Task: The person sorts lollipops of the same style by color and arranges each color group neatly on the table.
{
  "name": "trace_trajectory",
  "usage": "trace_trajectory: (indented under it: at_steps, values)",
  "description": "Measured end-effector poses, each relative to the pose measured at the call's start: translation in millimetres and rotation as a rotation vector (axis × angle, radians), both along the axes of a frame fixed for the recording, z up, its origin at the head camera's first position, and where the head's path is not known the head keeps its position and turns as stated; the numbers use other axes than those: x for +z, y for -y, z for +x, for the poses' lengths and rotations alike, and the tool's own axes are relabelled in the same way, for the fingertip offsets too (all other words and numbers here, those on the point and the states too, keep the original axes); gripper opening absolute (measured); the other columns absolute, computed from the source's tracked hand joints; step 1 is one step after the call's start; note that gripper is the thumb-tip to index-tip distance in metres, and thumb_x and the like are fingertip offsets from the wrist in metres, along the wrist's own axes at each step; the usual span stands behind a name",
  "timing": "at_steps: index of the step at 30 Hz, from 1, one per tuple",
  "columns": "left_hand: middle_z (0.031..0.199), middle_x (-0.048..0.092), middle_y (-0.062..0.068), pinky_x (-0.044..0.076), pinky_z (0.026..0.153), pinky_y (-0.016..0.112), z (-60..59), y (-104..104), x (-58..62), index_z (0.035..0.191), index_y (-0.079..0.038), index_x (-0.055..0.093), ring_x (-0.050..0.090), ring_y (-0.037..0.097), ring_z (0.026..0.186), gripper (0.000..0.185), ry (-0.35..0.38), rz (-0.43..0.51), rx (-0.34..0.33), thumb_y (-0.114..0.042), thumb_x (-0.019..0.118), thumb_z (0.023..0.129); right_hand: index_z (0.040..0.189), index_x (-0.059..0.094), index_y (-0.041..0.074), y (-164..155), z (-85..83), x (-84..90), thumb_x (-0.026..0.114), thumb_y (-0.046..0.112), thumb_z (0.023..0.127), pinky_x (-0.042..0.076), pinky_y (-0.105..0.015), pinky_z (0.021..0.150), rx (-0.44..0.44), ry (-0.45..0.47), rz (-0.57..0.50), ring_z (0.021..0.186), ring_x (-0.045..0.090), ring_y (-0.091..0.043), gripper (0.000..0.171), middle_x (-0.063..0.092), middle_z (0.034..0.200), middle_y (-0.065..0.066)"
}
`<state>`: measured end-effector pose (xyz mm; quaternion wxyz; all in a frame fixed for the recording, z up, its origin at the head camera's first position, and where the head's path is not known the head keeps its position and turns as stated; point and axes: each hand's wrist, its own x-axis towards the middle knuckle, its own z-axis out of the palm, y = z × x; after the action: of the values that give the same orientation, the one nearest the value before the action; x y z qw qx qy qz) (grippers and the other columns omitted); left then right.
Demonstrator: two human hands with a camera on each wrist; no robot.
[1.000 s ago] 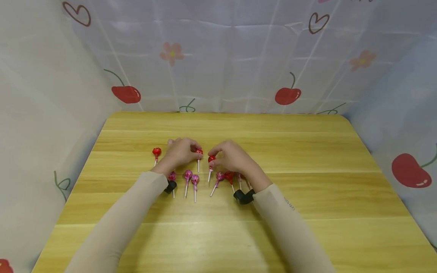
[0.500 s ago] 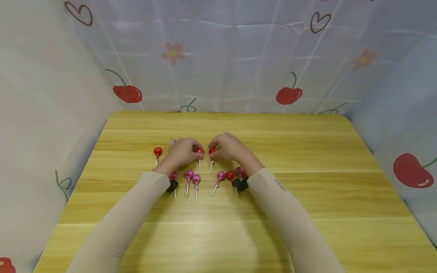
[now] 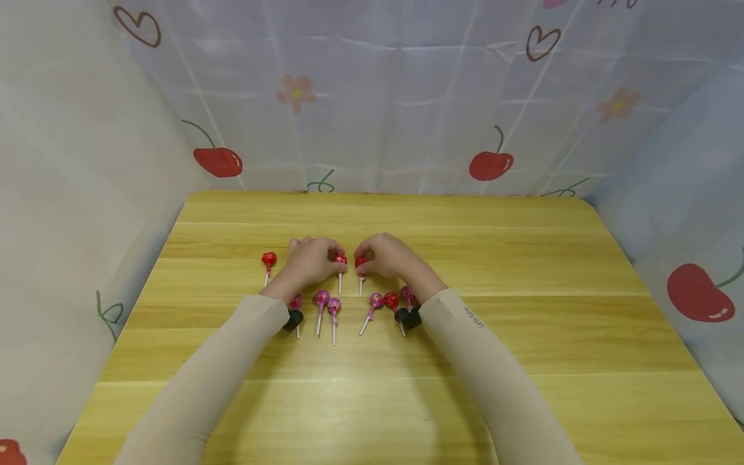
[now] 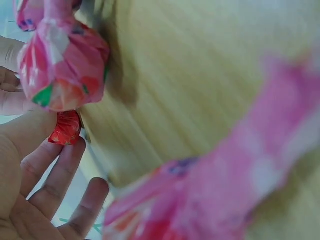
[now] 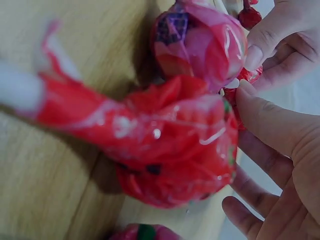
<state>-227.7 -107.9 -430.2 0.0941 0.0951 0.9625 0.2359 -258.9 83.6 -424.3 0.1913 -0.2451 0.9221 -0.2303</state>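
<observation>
Two beige sleeves (image 3: 482, 368) reach in over the bare near stretch of a pale wood-grain counter (image 3: 349, 413). Beyond it lies a loose row of wrapped lollipops: a pink pair (image 3: 334, 307) left of center with another pink lollipop (image 3: 296, 301) partly behind a black wrist device (image 3: 293, 320), and a mixed pink-and-red cluster (image 3: 391, 300) to the right, partly covered by the other arm. Their sticks point roughly toward the person, an order that looks deliberate rather than scattered.

Farther out, the left hand (image 3: 310, 260) pinches one red lollipop (image 3: 341, 259) by its head, the right hand (image 3: 388, 256) another red lollipop (image 3: 361, 264), the two side by side but apart. Gripping the heads seems to leave the sticks free and easy to align; the remaining fingers spread loosely. A lone red lollipop (image 3: 268, 259) lies left of the left hand.

Past the counter's rounded far corners hangs a creased pale sheet (image 3: 383, 123) printed with cherries (image 3: 491, 166), flowers (image 3: 296, 93) and hearts (image 3: 543, 43); similar pale walls (image 3: 58, 194) close in both sides.
</observation>
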Motion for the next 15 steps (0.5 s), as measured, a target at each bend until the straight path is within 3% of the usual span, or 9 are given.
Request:
trace_trajectory:
  at_steps: [8, 15]
  values:
    - [0.12, 0.072, 0.001, 0.024, 0.092, 0.046, 3.5, 3.2, -2.7, 0.122, -0.017, 0.07, 0.055, 0.027, 0.106, 0.04, -0.036, 0.031, -0.007, -0.038, 0.075, 0.088, 0.128, 0.067, 0.012, -12.6, 2.3, 5.9, 0.074, 0.028, 0.091, 0.043, -0.043, 0.108, -0.022, -0.011, -0.044, 0.125, 0.056, -0.026, 0.041, 0.065, 0.131, -0.004]
    - [0.125, 0.068, 0.002, 0.028, 0.094, 0.048, 10.3, -5.8, 10.4, 0.128, -0.018, 0.066, 0.055, 0.028, 0.114, 0.046, -0.099, 0.03, -0.035, -0.042, 0.072, 0.089, 0.131, 0.064, 0.01, -58.5, 11.8, 22.0, 0.07, 0.028, 0.093, 0.042, -0.05, 0.107, -0.06, -0.05, -0.182, 0.129, 0.053, -0.033, 0.042, 0.064, 0.133, -0.005]
